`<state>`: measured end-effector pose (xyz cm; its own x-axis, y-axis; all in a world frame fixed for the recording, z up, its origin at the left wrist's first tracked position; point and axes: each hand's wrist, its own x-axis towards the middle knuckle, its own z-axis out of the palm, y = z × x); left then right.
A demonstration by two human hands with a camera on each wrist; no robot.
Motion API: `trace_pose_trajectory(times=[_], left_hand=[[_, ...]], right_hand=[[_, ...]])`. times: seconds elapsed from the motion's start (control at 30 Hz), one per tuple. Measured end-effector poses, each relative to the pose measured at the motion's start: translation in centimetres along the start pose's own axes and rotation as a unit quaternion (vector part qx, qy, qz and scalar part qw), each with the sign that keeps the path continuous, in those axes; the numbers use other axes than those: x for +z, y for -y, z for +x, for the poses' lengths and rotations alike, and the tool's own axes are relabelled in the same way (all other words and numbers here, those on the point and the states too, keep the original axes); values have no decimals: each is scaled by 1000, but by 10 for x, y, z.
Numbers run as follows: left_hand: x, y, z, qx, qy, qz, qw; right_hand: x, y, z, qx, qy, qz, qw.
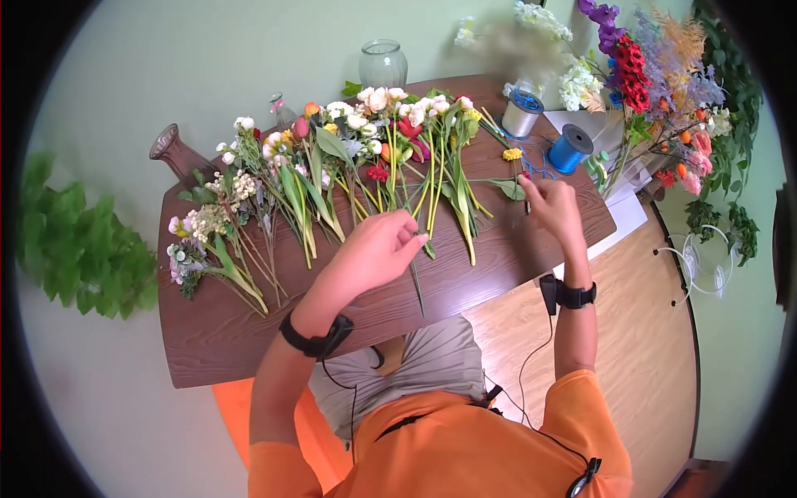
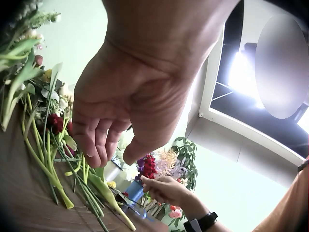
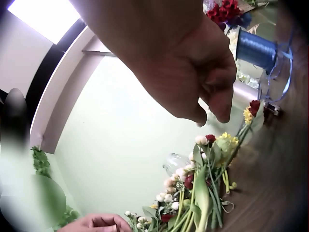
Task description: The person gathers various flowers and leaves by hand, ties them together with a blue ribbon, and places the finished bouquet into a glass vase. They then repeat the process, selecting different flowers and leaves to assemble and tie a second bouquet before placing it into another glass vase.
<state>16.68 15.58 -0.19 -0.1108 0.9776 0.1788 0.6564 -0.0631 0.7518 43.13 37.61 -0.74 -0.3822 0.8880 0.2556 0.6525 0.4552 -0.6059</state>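
My left hand (image 1: 378, 249) hovers over the stem ends of the middle flowers. In the left wrist view its fingers (image 2: 99, 142) bend loosely, thumb apart, with nothing between them. Thin green stems (image 1: 418, 289) show below that hand. My right hand (image 1: 554, 212) is at the right of the table, fingers loosely curled, and the right wrist view shows nothing in it. Nearest to it are a small yellow flower (image 1: 512, 154) and a dark red flower (image 3: 254, 107) beside green leaves. A long row of mixed flowers (image 1: 378, 100), white, red and yellow, lies across the brown table (image 1: 224, 340).
A blue ribbon spool (image 1: 569, 149) and a white ribbon spool (image 1: 521, 114) stand at the back right, with loose blue ribbon. Behind the flowers are a clear glass vase (image 1: 383, 65) and a tilted purplish vase (image 1: 178, 153). A tall colourful bouquet (image 1: 635, 91) stands beyond the right edge.
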Motion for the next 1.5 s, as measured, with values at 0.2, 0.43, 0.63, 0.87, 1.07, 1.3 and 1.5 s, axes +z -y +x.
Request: trace_pose_trajectory(times=[0.2, 0.43, 0.63, 0.87, 1.07, 1.3, 1.5], left_hand=[[24, 6, 61, 12, -20, 133, 991], [80, -6, 121, 154, -78, 230, 958], [125, -7, 178, 130, 9, 400, 907], [123, -7, 182, 191, -98, 262, 941], [95, -49, 191, 238, -283, 42, 928], [13, -113, 187, 186, -276, -257, 907], [-9, -73, 161, 121, -295, -293, 901]], right_hand=[[33, -13, 13, 84, 96, 1, 992], [24, -22, -13, 112, 33, 186, 975], [3, 10, -52, 76, -62, 338, 936], [7, -6, -61, 58, -79, 372, 923], [9, -4, -50, -32, -201, 259, 944], [-9, 68, 2, -190, -242, 341, 888], [32, 126, 16, -96, 133, 564, 809]])
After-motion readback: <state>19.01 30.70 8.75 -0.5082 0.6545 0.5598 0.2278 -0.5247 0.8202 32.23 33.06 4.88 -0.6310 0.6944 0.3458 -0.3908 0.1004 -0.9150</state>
